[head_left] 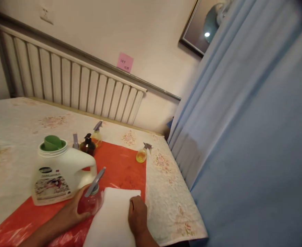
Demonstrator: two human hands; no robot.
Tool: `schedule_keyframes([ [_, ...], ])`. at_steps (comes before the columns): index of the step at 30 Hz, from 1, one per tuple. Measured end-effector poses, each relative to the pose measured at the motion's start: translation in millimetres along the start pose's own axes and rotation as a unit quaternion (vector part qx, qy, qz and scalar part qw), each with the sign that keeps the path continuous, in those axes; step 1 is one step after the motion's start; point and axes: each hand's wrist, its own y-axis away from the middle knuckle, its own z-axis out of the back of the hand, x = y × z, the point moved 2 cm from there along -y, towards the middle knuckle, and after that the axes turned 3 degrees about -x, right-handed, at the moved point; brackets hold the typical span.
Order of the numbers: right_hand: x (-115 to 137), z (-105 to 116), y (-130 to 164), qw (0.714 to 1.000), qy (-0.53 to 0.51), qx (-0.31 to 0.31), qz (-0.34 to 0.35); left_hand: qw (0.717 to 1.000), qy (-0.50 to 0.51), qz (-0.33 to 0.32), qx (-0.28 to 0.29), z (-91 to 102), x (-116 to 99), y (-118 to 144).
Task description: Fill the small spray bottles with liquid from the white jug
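Note:
My left hand (75, 210) is wrapped round a small clear spray bottle (91, 202) with a grey trigger head, tilted to the right over a red plastic sheet (120, 168). The bottle looks pinkish, perhaps from the red behind it. A folded white cloth (112, 218) lies on the sheet in front of me. At its right edge my right hand (137, 214) is closed, with the cloth's edge at its fingers. Just beyond my left hand stands a large white detergent jug (63, 171) with a green cap (53, 143) set in its mouth.
Behind the jug are a dark pump bottle (88, 146) and a spray bottle with pale liquid (97, 136). Another small spray bottle (141, 155), holding yellow liquid, is at the sheet's right edge. A flowered cover (163, 192) lies underneath. Blue curtain (230, 137) hangs right; radiator (70, 82) behind.

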Motion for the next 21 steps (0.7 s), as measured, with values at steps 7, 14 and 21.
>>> schedule_keyframes([
  [7,-1,-1,0,1.000,0.002,-0.013,0.005,0.999,-0.040,0.019,-0.028,1.8,-5,2],
  [14,-1,-1,0,1.000,0.003,-0.024,0.007,0.994,-0.057,0.063,-0.070,3.0,-22,12],
  [21,0,0,-2,0.999,0.023,-0.022,0.002,0.993,-0.083,0.071,-0.056,9.1,-48,7],
])
